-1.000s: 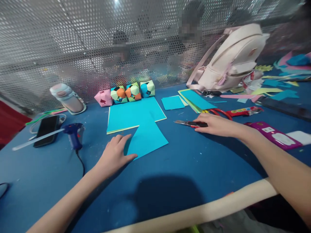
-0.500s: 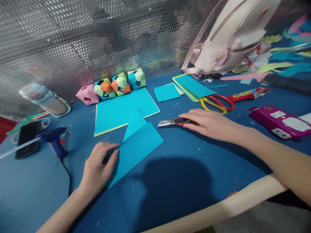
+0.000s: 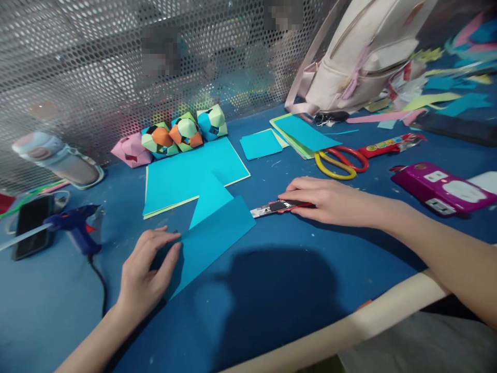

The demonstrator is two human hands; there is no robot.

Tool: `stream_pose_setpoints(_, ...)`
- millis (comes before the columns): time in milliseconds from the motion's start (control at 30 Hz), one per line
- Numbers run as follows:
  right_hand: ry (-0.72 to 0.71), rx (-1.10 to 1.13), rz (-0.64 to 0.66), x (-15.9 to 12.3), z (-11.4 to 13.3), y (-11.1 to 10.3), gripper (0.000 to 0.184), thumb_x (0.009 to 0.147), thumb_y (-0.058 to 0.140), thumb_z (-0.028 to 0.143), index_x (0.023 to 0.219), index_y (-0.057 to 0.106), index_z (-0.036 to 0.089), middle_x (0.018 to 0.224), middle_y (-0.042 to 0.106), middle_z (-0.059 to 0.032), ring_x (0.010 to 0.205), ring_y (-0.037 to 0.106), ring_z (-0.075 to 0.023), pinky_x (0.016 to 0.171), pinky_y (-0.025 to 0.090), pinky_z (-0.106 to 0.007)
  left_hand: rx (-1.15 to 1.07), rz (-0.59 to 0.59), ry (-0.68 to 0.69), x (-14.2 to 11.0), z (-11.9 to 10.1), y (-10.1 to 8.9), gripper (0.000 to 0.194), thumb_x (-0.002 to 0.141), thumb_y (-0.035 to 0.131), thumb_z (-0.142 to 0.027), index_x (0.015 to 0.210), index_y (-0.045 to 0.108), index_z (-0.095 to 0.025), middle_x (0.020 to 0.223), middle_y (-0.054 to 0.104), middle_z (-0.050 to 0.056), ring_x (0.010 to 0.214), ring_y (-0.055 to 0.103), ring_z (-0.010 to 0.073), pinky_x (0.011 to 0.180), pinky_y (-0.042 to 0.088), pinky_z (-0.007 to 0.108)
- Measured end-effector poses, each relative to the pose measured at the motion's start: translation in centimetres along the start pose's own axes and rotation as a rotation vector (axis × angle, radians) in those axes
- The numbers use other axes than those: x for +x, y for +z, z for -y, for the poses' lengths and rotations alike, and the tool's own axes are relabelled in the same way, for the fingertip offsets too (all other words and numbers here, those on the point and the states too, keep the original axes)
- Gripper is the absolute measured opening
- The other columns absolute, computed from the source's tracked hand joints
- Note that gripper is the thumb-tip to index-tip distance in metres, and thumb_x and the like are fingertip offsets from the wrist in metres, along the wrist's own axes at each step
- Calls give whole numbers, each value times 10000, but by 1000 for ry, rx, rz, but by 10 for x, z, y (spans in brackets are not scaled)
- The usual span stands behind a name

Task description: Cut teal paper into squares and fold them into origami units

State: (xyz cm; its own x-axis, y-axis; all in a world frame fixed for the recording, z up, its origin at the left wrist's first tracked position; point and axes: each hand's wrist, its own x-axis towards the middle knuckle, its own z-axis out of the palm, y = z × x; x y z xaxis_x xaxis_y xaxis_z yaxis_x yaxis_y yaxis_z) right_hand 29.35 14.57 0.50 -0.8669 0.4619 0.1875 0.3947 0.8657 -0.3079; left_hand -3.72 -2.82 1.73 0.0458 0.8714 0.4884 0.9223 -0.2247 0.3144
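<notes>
A folded sheet of blue paper [image 3: 213,246] lies before me, its upper flap raised a little over a pointed layer beneath. My left hand [image 3: 149,267] is closed at the sheet's left side, thumb and forefinger pinching its edge. In my right hand [image 3: 322,199] is a utility knife [image 3: 285,206] with a red and black handle and a metal blade. The knife points left, and its blade tip is hidden under the right end of the flap. Behind the folded sheet rests a stack of larger blue and pale green paper [image 3: 186,168].
Folded paper balls [image 3: 186,132] line the mesh partition [image 3: 104,88]. A glue gun [image 3: 79,225], phone [image 3: 33,225] and bottle [image 3: 58,158] lie left. Scissors [image 3: 336,163], smaller blue squares [image 3: 261,144], a purple device [image 3: 438,187] and a backpack [image 3: 349,62] are right.
My right hand has moved the knife left and slightly down, so its blade tip now goes under the flap's right end. My left hand stays at the paper's edge. The view has shifted slightly.
</notes>
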Motion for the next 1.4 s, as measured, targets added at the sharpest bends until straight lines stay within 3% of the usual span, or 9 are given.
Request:
stream_pose_setpoints(267,12,60,30,-2,-6,-6,355,944,419,384,1149,647,205,1074,654,-94,996,550,-247,832,450,-386,32,-4,2,-2,6,4,107,894,530,-227,997,556,-242,930,629,28,997,639,222,849,531,381)
stream_pose_setpoints(467,21,143,72,-2,-5,-8,336,943,411,368,1110,665,224,1072,660,-75,986,545,-227,847,444,-379,134,83,-59,-3,13,10,191,906,495,-286,1072,570,-228,984,623,78,968,628,246,776,551,377)
stream_pose_setpoints(600,24,153,80,-1,-5,-8,338,937,418,372,1120,666,234,1071,659,-72,978,541,-229,855,437,-391,217,150,154,1,16,11,307,904,481,-220,1199,565,-233,1316,552,122,1251,502,308,1061,387,538)
stream_pose_setpoints(700,32,152,93,-1,-5,-8,340,932,423,362,1133,663,228,1066,655,-72,978,536,-232,863,434,-398,189,299,339,5,18,12,393,918,462,-199,1295,535,-283,1453,460,56,1390,342,277,1148,272,520)
stream_pose_setpoints(800,22,149,92,-1,-4,-8,342,927,424,347,1156,655,242,1055,649,-70,978,541,-231,883,426,-412,174,451,423,8,20,15,432,951,408,-235,1369,482,-313,1477,426,20,1412,294,250,1170,222,502)
stream_pose_setpoints(1000,23,130,41,-7,-4,0,338,937,420,314,1180,645,244,1069,617,-91,989,537,-232,854,435,-393,164,581,392,10,20,19,430,988,335,-317,1400,447,-268,1486,392,39,1407,301,250,1148,262,513)
stream_pose_setpoints(1400,41,83,-1,-15,2,8,350,970,404,324,1229,619,227,1068,620,-98,973,546,-225,835,442,-376,148,568,373,11,19,19,420,985,340,-347,1374,482,-283,1466,425,33,1388,338,255,1140,284,510)
